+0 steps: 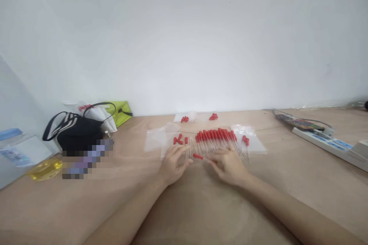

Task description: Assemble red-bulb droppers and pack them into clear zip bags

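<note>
Between my hands is a dropper point(198, 156) with a red rubber bulb; my right hand point(228, 165) pinches its clear tube, the bulb pointing left. My left hand point(174, 164) has its thumb and fingers apart, holding nothing, just left of the bulb. Behind my hands lies a row of red-bulbed droppers point(215, 134) with thin clear tubes. Loose red bulbs point(179, 140) rest beyond my left fingers. On the right, two more droppers point(245, 140) lie on a clear plastic bag point(257, 143). Other clear bags point(155, 138) lie to the left.
Two small groups of red bulbs point(184, 119) sit farther back near the wall. At left are a black bag point(80, 132), a green bag point(123, 113) and a yellow liquid bottle point(47, 169). A white power strip point(324, 144) lies at right on the wooden table point(184, 210).
</note>
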A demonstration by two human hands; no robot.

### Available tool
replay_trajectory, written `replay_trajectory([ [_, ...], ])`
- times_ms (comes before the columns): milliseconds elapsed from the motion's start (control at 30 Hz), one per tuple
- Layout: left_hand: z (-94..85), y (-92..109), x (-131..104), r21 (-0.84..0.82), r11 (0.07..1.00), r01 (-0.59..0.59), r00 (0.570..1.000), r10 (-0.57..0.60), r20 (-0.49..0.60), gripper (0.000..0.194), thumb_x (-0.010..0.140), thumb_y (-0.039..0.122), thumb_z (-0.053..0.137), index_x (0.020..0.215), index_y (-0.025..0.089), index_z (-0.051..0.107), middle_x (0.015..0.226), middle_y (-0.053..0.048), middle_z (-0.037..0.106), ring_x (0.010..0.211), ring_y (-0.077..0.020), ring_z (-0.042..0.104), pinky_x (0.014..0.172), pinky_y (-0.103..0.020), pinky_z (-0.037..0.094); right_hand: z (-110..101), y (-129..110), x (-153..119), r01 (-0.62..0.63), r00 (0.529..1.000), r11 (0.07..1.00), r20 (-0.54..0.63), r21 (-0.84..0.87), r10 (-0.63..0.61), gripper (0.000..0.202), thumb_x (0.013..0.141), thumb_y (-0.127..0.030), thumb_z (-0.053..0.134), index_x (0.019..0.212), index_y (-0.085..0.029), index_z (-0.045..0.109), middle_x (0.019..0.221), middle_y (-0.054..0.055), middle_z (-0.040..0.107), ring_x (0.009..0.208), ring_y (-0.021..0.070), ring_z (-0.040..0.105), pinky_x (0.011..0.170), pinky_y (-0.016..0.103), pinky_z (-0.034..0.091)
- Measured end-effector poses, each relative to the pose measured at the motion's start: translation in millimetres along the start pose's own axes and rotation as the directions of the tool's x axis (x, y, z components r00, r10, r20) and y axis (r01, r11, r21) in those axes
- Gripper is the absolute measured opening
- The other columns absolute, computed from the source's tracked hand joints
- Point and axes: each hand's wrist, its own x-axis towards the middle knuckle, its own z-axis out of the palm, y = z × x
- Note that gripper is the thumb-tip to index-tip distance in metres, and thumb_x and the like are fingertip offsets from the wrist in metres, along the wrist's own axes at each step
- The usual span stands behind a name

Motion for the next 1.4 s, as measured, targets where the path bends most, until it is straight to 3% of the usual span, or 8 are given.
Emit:
replay_trajectory([
  [67,-2.9,-13,-1,0.084,0.986,0.143,0.987,-0.136,-0.088,0.026,0.078,0.028,0.052,0.101,0.017,0.054,0.097,-0.008,0.058,0.093,-0.0218,0.051,0.082,-0.036,0.039,-5,18,3,-0.234,0.965,0.972,-0.119,-0.008,0.232,0.028,0.081,-0.031,0.040,0.072,-0.022,0.064,0.070,0.001,0.065,0.066,0.0144,0.054,0.069,0.030,0.025],
  [167,-5.2,-33,-4,0.182,0.917,0.354,0.931,-0.326,-0.166,0.017,0.074,0.023,0.053,0.089,0.016,0.057,0.088,-0.007,0.059,0.087,-0.0229,0.052,0.078,-0.036,0.040,-11,50,6,-0.612,0.777,0.791,-0.203,-0.020,0.596,0.030,0.079,-0.037,0.038,0.083,-0.023,0.064,0.069,0.002,0.065,0.065,0.0173,0.056,0.068,0.030,0.030],
  [233,-5.5,-41,-5,0.221,0.865,0.450,0.890,-0.416,-0.183,0.014,0.072,0.022,0.054,0.085,0.016,0.058,0.085,-0.007,0.059,0.085,-0.0232,0.052,0.077,-0.036,0.041,-12,68,6,-0.736,0.672,0.675,-0.195,-0.062,0.715,0.030,0.077,-0.035,0.039,0.091,-0.023,0.062,0.073,0.003,0.065,0.072,0.0203,0.058,0.068,0.031,0.032],
  [333,-4.6,-45,-6,0.255,0.828,0.500,0.866,-0.475,-0.157,0.013,0.071,0.020,0.056,0.083,0.017,0.059,0.083,-0.005,0.059,0.083,-0.0226,0.053,0.076,-0.035,0.041,-9,84,4,-0.785,0.619,0.601,-0.153,-0.148,0.771,0.033,0.075,-0.029,0.039,0.101,-0.019,0.058,0.082,0.008,0.065,0.083,0.0236,0.058,0.072,0.033,0.034],
  [600,-5.1,-39,-5,0.233,0.833,0.502,0.865,-0.491,-0.109,0.010,0.071,0.020,0.056,0.080,0.018,0.061,0.082,-0.004,0.057,0.084,-0.0217,0.052,0.076,-0.033,0.040,-6,85,2,-0.723,0.683,0.639,-0.132,-0.263,0.718,0.036,0.074,-0.028,0.041,0.106,-0.016,0.052,0.088,0.009,0.064,0.082,0.0253,0.057,0.076,0.039,0.029],
  [867,0.9,-48,33,0.328,0.882,0.338,0.924,-0.377,0.059,0.013,0.070,0.018,0.056,0.078,0.022,0.065,0.084,-0.004,0.057,0.085,-0.0234,0.050,0.077,-0.036,0.039,14,23,29,-0.295,0.955,0.936,-0.059,-0.190,0.290,0.021,0.076,-0.023,0.041,0.074,-0.019,0.061,0.083,0.005,0.063,0.082,0.0178,0.054,0.072,0.032,0.024],
  [1133,15.1,-64,45,0.125,0.973,0.194,0.967,-0.211,0.140,0.018,0.064,0.005,0.058,0.070,0.020,0.066,0.081,-0.004,0.057,0.083,-0.0201,0.051,0.079,-0.032,0.040,55,-26,83,-0.399,0.895,0.866,0.078,-0.301,0.440,0.026,0.076,-0.022,0.040,0.086,-0.014,0.063,0.093,0.013,0.061,0.084,0.0217,0.054,0.073,0.034,0.024],
  [1400,21.8,-59,49,-0.089,0.929,0.359,0.922,-0.368,-0.118,0.010,0.080,0.020,0.045,0.084,0.015,0.052,0.076,-0.003,0.057,0.063,-0.0122,0.056,0.062,-0.025,0.045,66,-37,91,-0.411,0.884,0.851,0.085,-0.327,0.460,0.026,0.078,-0.010,0.038,0.083,-0.009,0.063,0.087,0.019,0.062,0.080,0.0243,0.056,0.072,0.036,0.025],
])
